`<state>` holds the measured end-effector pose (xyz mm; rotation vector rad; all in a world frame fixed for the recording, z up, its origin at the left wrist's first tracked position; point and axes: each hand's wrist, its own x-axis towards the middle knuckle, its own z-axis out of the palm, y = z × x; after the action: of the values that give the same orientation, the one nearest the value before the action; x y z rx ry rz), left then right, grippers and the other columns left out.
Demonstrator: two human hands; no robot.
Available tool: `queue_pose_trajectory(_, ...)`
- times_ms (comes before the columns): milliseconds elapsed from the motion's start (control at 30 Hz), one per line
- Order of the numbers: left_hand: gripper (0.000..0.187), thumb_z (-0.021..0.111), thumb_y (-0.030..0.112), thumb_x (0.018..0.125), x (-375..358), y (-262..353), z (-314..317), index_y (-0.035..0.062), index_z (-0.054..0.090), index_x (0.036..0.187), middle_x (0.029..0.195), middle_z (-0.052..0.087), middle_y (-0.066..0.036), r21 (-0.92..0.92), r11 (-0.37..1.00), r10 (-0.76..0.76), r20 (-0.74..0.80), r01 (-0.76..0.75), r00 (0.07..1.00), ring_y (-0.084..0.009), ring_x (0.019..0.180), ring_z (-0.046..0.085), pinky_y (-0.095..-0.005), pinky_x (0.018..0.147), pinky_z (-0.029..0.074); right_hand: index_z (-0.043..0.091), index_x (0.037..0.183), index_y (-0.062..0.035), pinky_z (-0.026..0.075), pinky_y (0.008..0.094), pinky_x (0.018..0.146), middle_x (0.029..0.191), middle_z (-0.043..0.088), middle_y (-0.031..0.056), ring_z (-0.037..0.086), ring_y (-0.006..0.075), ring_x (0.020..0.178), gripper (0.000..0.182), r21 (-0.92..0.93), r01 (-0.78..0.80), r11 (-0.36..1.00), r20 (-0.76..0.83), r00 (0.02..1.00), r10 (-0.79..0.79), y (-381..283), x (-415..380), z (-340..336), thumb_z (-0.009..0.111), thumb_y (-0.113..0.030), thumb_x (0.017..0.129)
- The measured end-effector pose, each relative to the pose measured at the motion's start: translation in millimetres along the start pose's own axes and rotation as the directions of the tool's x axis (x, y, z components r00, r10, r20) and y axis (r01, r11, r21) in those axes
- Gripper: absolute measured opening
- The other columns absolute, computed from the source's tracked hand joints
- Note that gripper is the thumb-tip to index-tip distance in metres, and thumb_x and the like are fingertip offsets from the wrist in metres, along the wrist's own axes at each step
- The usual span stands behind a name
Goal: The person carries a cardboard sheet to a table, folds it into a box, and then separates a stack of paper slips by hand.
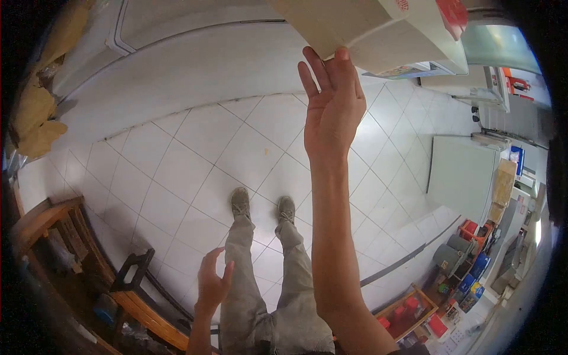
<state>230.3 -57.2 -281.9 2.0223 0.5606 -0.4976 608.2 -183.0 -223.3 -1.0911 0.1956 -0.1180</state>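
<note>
My right hand (pixel 335 103) is raised at the top middle, with its thumb on the lower edge of a cardboard box (pixel 378 44) and other fingers by the box's corner. The box is plain grey-brown on the side towards me, with white and red printed parts on its right; its upper part runs out of view. Low over my left thigh hangs my left hand (pixel 212 285), thumb and fingers apart, holding nothing.
White floor tiles (pixel 195 148) lie around my shoes. Wooden furniture (pixel 65 236) and a dark-framed stool (pixel 139 290) stand at left. A white cabinet (pixel 461 174), shelves of goods and a wooden crate (pixel 408 313) line the right side. Torn brown cardboard (pixel 38 121) is at upper left.
</note>
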Motion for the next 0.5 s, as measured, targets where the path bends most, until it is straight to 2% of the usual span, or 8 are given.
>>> queue_pose_trajectory(133,0.046,0.064,0.029,0.095,7.8,4.1,2.5,0.0002,0.055,0.129,0.127,0.059,-0.020,-0.021,0.999,-0.034,0.031,0.035,0.999,-0.0339,0.116,0.058,-0.0455,0.097,0.047,0.055,0.125,0.0122,0.055,0.0451,0.096,0.117,0.065,0.0211,0.067,0.0328,0.111,0.057,-0.013,0.029,0.999,-0.005,1.000,-0.029,4.3,2.3,1.7,0.071,-0.032,0.094)
queue_pose_trajectory(233,0.047,0.064,0.031,0.095,4.1,3.0,7.4,0.0001,0.055,0.129,0.128,0.059,-0.020,-0.037,0.997,-0.062,0.032,0.063,0.998,-0.0342,0.117,0.057,-0.0454,0.099,0.045,0.055,0.125,0.0065,0.054,0.0483,0.099,0.118,0.063,0.0186,0.065,0.0326,0.116,0.046,-0.069,0.029,0.997,0.013,1.000,-0.028,4.3,2.0,1.3,0.062,-0.031,0.099)
queue_pose_trajectory(333,0.048,0.064,0.032,0.095,-2.2,-0.6,12.9,0.0003,0.054,0.130,0.127,0.058,-0.021,-0.035,0.994,-0.106,0.059,0.108,0.993,-0.0353,0.119,0.056,-0.0454,0.102,0.044,0.054,0.124,0.0068,0.054,0.0491,0.099,0.117,0.062,0.0194,0.064,0.0338,0.116,0.048,-0.059,0.057,0.997,0.009,0.998,-0.057,9.3,3.7,1.1,0.063,-0.033,0.098)
queue_pose_trajectory(433,0.042,0.066,0.021,0.093,-6.2,3.0,13.9,0.0007,0.054,0.128,0.123,0.060,-0.020,0.009,0.997,-0.075,0.039,0.075,0.996,-0.0386,0.114,0.056,-0.0462,0.098,0.046,0.055,0.124,0.0089,0.059,0.0436,0.091,0.114,0.064,0.0187,0.067,0.0316,0.108,0.051,0.008,0.071,0.997,-0.030,0.997,-0.070,12.7,3.6,3.1,0.069,-0.031,0.095)
queue_pose_trajectory(500,0.042,0.066,0.021,0.093,-6.8,2.5,14.7,0.0010,0.053,0.129,0.124,0.059,-0.020,0.033,0.997,-0.071,0.047,0.069,0.996,-0.0383,0.116,0.055,-0.0460,0.099,0.045,0.054,0.122,0.0085,0.059,0.0431,0.090,0.113,0.063,0.0179,0.068,0.0313,0.108,0.049,0.023,0.081,0.996,-0.052,0.995,-0.080,13.6,3.2,6.0,0.067,-0.030,0.096)
